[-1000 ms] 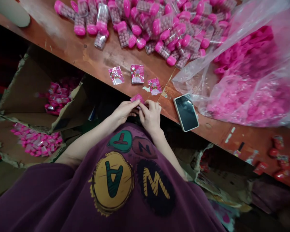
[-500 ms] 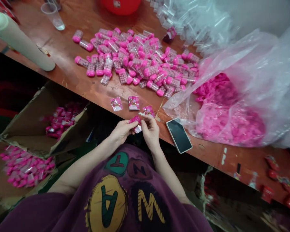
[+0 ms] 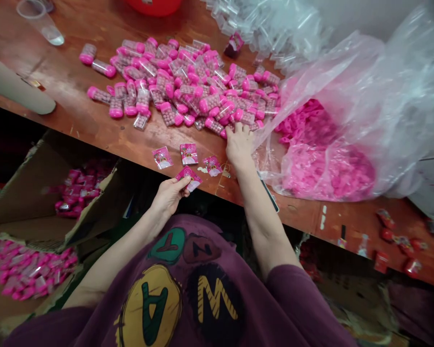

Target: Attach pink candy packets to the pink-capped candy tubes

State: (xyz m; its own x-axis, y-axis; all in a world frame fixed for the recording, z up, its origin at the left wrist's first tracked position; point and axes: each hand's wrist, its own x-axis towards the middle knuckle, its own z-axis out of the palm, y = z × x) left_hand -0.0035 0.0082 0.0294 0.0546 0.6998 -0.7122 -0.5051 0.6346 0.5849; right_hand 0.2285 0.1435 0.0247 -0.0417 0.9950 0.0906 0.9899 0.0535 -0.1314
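Observation:
My left hand (image 3: 169,195) pinches a pink printed packet (image 3: 188,178) between thumb and fingers, just over the table's near edge. Three more flat pink pieces lie close by: a clear-edged packet (image 3: 162,157), a squarer stack-like one (image 3: 188,153) and another packet (image 3: 212,166). At the near edge of a heap of clear tubes with pink caps (image 3: 188,91), filled with small pink balls, is my right hand (image 3: 239,144). Its fingers curl down over a tube there; the fingertips and most of that tube are hidden.
A clear plastic bag (image 3: 329,173) of pink pieces lies right of the heap, with empty clear tubes (image 3: 267,29) behind. My right forearm partly covers a phone (image 3: 269,193). A cardboard box (image 3: 25,212) with pink packs stands below left. A plastic cup (image 3: 41,24) lies at the far left.
My right hand has left the packet and moved forward to the heap's near edge. My left hand keeps the packet, now slightly left. The whole view has shifted a little.

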